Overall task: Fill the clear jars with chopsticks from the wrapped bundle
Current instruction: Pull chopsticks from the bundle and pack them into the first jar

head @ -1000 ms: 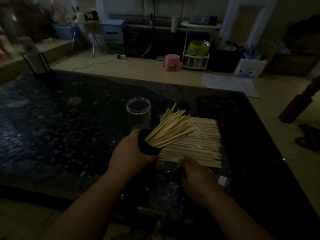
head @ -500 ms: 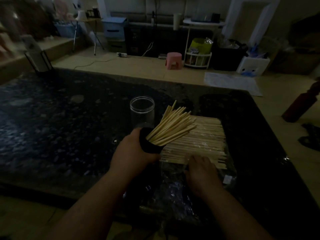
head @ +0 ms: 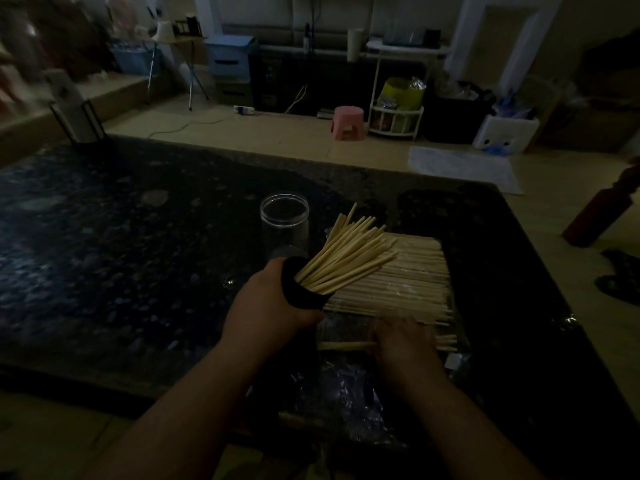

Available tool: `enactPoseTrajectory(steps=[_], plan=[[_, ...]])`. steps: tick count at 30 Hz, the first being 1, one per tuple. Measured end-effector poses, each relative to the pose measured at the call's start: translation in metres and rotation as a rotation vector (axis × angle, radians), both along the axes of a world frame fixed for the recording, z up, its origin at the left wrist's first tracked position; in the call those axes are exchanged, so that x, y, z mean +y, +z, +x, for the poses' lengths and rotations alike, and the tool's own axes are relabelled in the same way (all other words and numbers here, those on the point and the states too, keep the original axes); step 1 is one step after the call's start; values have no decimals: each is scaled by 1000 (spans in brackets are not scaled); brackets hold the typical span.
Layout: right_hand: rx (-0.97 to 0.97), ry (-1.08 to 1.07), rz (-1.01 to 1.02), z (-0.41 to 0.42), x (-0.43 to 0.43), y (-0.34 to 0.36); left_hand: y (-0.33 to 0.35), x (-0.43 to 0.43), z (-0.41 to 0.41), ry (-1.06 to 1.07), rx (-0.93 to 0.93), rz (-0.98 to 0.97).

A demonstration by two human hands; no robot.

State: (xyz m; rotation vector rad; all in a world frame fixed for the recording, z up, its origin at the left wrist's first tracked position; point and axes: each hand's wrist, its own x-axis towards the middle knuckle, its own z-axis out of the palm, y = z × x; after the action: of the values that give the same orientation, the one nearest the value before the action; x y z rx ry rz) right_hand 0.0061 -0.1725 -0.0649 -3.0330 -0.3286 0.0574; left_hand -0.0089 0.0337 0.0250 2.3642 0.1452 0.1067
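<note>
Setting: dim room; I look down at a dark speckled countertop [head: 104, 258] with both my bare forearms reaching onto it.

My left hand [head: 266, 306]: wrapped around a jar with a dark rim [head: 294, 289], tilted so its mouth points up and to the right.

Chopsticks in the held jar [head: 349, 254]: a pale fan of sticks spreading out of the mouth, up and to the right of my left hand; their tips are spread apart.

Empty clear jar [head: 284, 223]: upright on the counter just beyond my left hand, open at the top.

Wrapped bundle [head: 412, 282]: a flat layer of pale chopsticks lying on the counter, to the right of my left hand and just beyond my right hand, partly under the fanned sticks.

My right hand [head: 405, 341]: palm down at the near edge of the bundle, fingers curled over a few sticks; one stick [head: 343, 345] pokes out to its left. I cannot tell how firm the grip is.

Clear plastic wrap [head: 339, 396]: crinkled and shiny, lying between my two forearms, nearer to me than both hands.

Beyond the counter: a small pink stool [head: 347, 122] on the floor, far ahead of both hands.
</note>
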Motion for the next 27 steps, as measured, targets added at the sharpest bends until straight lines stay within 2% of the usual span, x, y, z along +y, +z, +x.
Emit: enactPoseTrajectory(steps=[6,10,14,24,27], plan=[[110,99,117,-2,-5,7,4,-1,-1,1,3,-6],[93,162,-32,-7,-3,10,6,-4,-2,-4,-4,-20],[72,180,-91,-13,-3,7,6,-6,-2,-10,-10,-15],[78,199,124,-24,-8,40,9,-8,-4,-12,-2,-11],[90,193,128,-28,-7,59,10,-10,-4,-13,9,-13]])
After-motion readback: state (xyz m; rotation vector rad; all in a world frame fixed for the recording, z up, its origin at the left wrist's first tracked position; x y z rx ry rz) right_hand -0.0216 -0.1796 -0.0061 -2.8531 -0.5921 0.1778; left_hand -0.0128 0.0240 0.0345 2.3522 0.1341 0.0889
